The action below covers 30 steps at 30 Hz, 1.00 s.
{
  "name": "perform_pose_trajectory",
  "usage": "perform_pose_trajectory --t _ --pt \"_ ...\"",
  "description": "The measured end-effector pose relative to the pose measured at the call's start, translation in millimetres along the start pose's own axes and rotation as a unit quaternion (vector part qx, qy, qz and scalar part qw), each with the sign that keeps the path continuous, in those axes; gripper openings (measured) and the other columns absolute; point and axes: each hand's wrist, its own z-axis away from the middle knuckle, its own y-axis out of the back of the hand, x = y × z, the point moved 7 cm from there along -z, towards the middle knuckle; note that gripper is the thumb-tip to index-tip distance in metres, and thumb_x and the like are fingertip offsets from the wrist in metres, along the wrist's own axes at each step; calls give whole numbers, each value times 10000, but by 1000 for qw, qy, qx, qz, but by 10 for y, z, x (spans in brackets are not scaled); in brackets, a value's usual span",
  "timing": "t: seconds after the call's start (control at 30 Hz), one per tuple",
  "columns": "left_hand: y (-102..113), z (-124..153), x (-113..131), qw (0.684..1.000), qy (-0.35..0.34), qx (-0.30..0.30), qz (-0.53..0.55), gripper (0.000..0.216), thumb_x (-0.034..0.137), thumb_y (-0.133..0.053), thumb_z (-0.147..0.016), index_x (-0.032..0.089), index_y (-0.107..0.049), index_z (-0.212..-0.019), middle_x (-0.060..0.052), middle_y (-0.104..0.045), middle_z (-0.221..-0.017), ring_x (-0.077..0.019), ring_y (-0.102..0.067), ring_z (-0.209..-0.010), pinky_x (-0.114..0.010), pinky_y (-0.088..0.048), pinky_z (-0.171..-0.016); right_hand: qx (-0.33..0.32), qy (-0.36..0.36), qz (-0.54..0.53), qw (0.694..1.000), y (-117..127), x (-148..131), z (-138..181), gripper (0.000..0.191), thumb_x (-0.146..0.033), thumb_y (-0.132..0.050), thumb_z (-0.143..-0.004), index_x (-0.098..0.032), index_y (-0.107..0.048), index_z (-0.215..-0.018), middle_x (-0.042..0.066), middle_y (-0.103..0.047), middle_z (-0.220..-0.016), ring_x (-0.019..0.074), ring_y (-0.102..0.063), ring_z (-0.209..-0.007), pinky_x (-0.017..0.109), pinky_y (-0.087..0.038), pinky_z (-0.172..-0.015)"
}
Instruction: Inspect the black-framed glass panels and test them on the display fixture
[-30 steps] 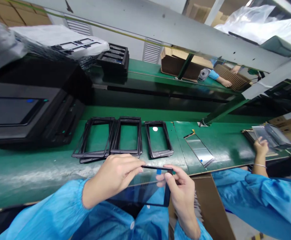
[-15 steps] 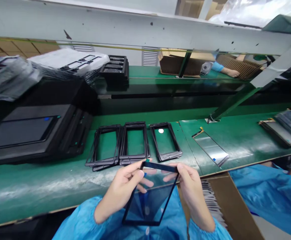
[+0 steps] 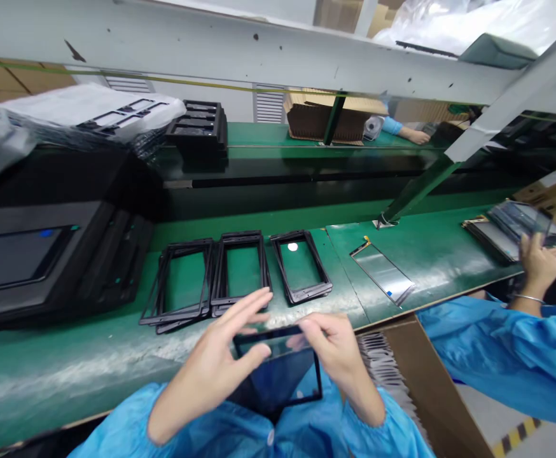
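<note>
In front of my chest, tilted, is a clear glass touch panel with a black border (image 3: pixel 282 375). My right hand (image 3: pixel 339 348) pinches its upper edge near the right corner. My left hand (image 3: pixel 221 353) has its fingers stretched out and the thumb spread, just over the panel's left side; whether the thumb touches the glass I cannot tell. Beyond my hands, black rectangular frames lie in three loose stacks: a left stack (image 3: pixel 206 280), a middle stack (image 3: pixel 264 273) and a right stack (image 3: pixel 323 283). A white round spot shows inside the right one.
Another glass panel (image 3: pixel 383 270) with a yellow flex tab lies on the green bench (image 3: pixel 163 356). Black foam trays (image 3: pixel 82 254) pile up at left. At right a co-worker's hands (image 3: pixel 542 261) handle stacked panels. A green post (image 3: pixel 421 184) rises behind; an open carton (image 3: pixel 430 381) stands below the bench edge.
My left hand has let go of the panel's corner and opened. The panel has turned and tilted in my right hand. The view has shifted right, and the co-worker's hands show more.
</note>
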Motion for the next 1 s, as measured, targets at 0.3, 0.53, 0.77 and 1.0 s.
perform_pose_trajectory --t 0.3,0.53,0.77,1.0 --pt "-7 32 -200 971 146 19 187 433 401 -655 -989 236 -547 -1374 -117 -818 -1143 -228 -813 -833 -255 -605 -597 167 -10 -33 985 724 322 80 466 -573 -529 -1033 -222 -824 -1119 119 -831 -1172 266 -792 -1056 390 -626 -935" --pt "83 60 -320 967 142 93 189 491 467 -688 -970 197 -511 -1339 -182 -803 -1160 -262 -815 -764 -296 -614 -537 162 -74 -172 969 581 607 246 449 -534 -762 -887 -198 -711 -1179 73 -835 -738 251 -777 -548 333 -626 -574" --pt "213 -48 310 943 -168 134 -256 549 269 -665 -994 299 -530 -1526 -107 -627 -1536 -340 -559 -1442 -601 -360 -1253 148 -58 -117 980 474 402 260 292 -486 -750 -913 -229 -720 -1049 70 -841 -737 258 -793 -552 329 -642 -556" --pt "-35 -265 440 923 -249 -24 -293 273 271 -542 -1069 192 -797 -1123 -64 -848 -953 -235 -802 -818 -353 -619 -763 154 -66 -77 983 435 360 340 320 -516 -774 -876 -227 -772 -1011 77 -838 -717 288 -794 -541 345 -653 -535"
